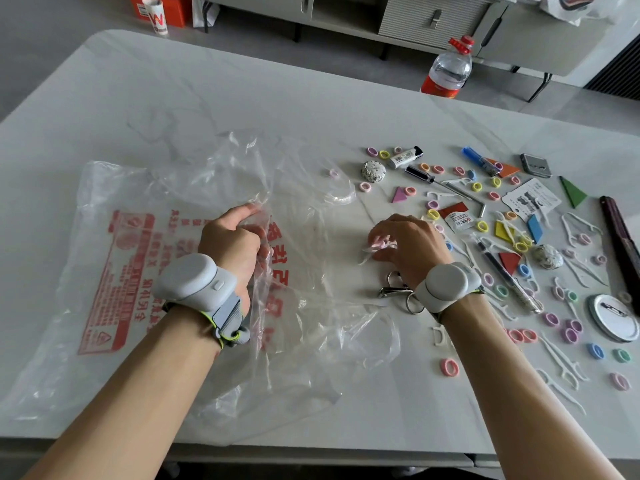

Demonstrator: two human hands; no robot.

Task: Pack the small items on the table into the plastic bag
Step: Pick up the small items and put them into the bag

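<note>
While left grip (235, 242) pinches the plastic bag (131, 271) edge, lift it so the mouth gapes. Right grip (408, 247) is curled round pink items (379, 242), just beside the mouth; release deep inside. Remaining small items (519, 237) lie scattered on the table (207, 98), to the right.

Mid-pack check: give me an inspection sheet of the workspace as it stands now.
Surface: pale table, no spills seen.
Job's things: plastic bag lies crumpled at left; small items scattered to its right.
Clutter: water bottle by far edge.
Grippers: left hand grips the bag's film; right hand pinches a few small items.
Cables: nothing seen.
Surroundings: cabinet, red box on floor.
</note>
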